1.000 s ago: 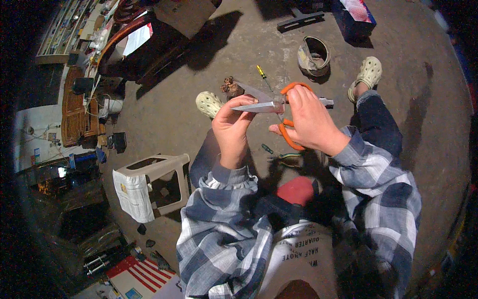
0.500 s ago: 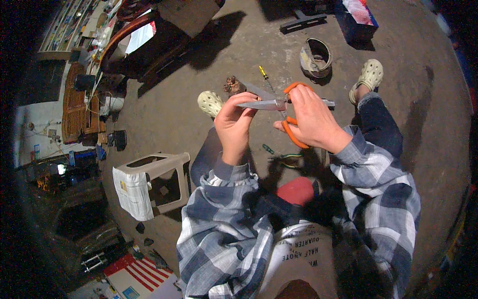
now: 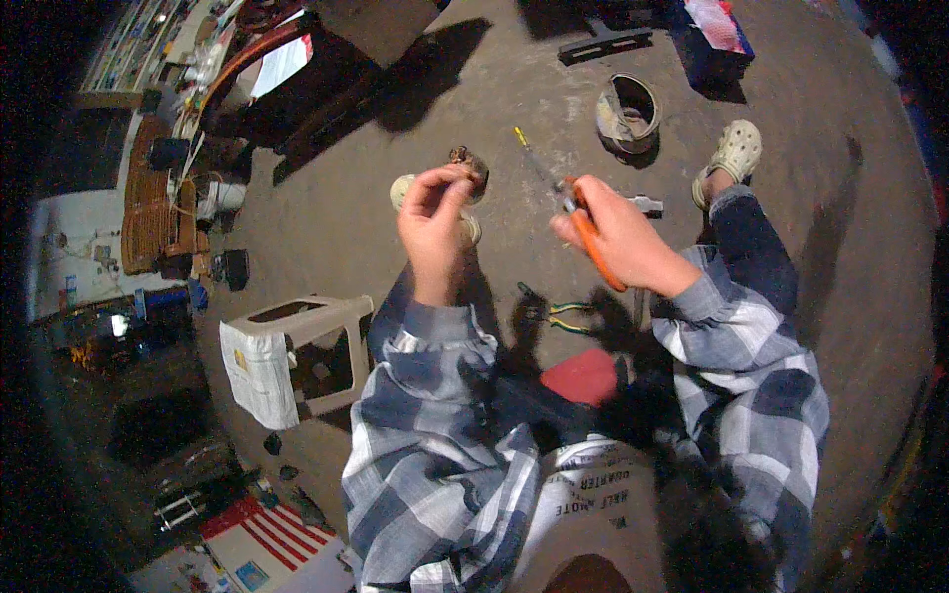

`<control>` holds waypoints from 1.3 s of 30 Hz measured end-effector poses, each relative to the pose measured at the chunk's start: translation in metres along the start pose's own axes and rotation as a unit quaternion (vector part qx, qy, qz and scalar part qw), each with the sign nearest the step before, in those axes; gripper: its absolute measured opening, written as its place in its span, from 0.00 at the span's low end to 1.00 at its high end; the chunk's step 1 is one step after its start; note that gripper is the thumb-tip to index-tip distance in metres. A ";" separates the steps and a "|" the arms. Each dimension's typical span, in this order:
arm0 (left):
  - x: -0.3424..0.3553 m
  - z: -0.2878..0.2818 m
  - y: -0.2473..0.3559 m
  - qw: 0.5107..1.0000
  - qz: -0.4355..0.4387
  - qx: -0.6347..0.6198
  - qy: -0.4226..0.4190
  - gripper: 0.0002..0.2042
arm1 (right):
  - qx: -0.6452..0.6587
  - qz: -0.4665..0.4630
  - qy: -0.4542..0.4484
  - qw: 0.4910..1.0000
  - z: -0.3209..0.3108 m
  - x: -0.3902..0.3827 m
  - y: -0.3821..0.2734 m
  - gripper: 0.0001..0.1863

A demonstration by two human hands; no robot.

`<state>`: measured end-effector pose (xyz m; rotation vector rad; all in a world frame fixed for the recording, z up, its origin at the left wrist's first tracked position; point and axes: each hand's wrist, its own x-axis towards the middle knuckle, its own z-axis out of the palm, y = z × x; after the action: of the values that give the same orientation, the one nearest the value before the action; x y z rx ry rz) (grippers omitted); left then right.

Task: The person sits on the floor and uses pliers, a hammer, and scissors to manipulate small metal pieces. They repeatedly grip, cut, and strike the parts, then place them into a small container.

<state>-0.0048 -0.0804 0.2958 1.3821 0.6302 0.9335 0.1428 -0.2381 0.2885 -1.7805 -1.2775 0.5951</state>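
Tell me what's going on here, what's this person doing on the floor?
A person in a plaid shirt sits on a concrete floor. The right hand grips orange-handled scissors, while the left hand pinches a small piece too small to identify. The hands are held apart in front of the chest. Green-and-yellow-handled pliers lie on the floor between the legs, a yellow-handled screwdriver lies further out, and a white plastic stool stands to the left.

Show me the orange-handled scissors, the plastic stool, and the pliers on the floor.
orange-handled scissors (image 3: 593,252), head view, on the orange handle loop.
plastic stool (image 3: 297,316), head view, on its top rim.
pliers (image 3: 559,314), head view, on the yellow-green handles.
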 end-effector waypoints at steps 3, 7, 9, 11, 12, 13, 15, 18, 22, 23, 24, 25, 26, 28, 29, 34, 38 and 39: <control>0.013 -0.050 -0.030 0.989 -0.090 -0.058 0.101 0.04 | 0.156 0.085 -0.012 0.984 0.007 0.001 0.024 0.18; 0.022 -0.090 -0.071 0.969 -0.203 -0.039 0.132 0.07 | 0.489 0.300 -0.011 0.819 -0.008 0.001 0.009 0.27; 0.028 -0.113 -0.100 0.961 -0.226 -0.007 0.162 0.07 | 0.524 0.329 -0.025 0.785 -0.007 -0.002 0.006 0.28; 0.048 -0.119 -0.145 0.952 -0.248 0.014 0.181 0.07 | 0.519 0.349 -0.013 0.780 -0.011 -0.004 0.009 0.27; 0.059 -0.122 -0.168 0.952 -0.235 0.007 0.197 0.04 | 0.520 0.343 -0.014 0.782 -0.011 -0.005 0.012 0.25; 0.066 -0.123 -0.182 0.952 -0.228 0.021 0.204 0.04 | 0.507 0.342 -0.016 0.791 -0.009 -0.005 0.015 0.25; 0.081 -0.127 -0.205 0.952 -0.211 0.050 0.216 0.05 | 0.480 0.340 -0.021 0.809 -0.005 -0.004 0.020 0.24; 0.101 -0.129 -0.234 0.949 -0.222 0.063 0.215 0.05 | 0.466 0.342 -0.025 0.816 0.000 -0.005 0.026 0.23; 0.112 -0.135 -0.260 0.936 -0.288 0.047 0.197 0.07 | 0.460 0.371 -0.017 0.806 0.004 -0.008 0.025 0.22; 0.110 -0.139 -0.264 0.937 -0.283 0.036 0.202 0.08 | 0.450 0.381 -0.018 0.808 0.005 -0.008 0.026 0.21; 0.104 -0.143 -0.268 0.938 -0.277 0.026 0.206 0.09 | 0.438 0.391 -0.020 0.809 0.008 -0.009 0.028 0.21; 0.101 -0.146 -0.273 0.940 -0.271 0.017 0.208 0.10 | 0.430 0.400 -0.019 0.809 0.009 -0.010 0.030 0.20; 0.096 -0.149 -0.276 0.945 -0.252 0.017 0.207 0.11 | 0.408 0.389 -0.018 0.825 0.011 -0.011 0.034 0.19; 0.076 -0.148 -0.277 0.949 -0.218 0.098 0.207 0.10 | 0.355 0.411 -0.062 0.837 0.014 -0.014 0.045 0.19; 0.068 -0.138 -0.275 0.950 -0.199 0.133 0.199 0.10 | 0.322 0.423 -0.071 0.844 0.014 -0.014 0.044 0.19; 0.032 -0.104 -0.281 0.931 -0.192 0.268 0.158 0.14 | -0.011 0.250 -0.146 0.957 0.054 -0.043 0.108 0.21; 0.023 -0.071 -0.282 0.935 -0.247 0.219 0.127 0.16 | -0.204 0.191 -0.248 0.928 0.056 -0.050 0.125 0.18; 0.021 -0.070 -0.287 0.939 -0.260 0.198 0.111 0.16 | -0.235 0.187 -0.272 0.914 0.064 -0.058 0.140 0.18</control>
<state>-0.0006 -0.0086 0.0086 1.3602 1.3404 0.5503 0.1458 -0.2863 0.1315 -2.3969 -1.5493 1.1366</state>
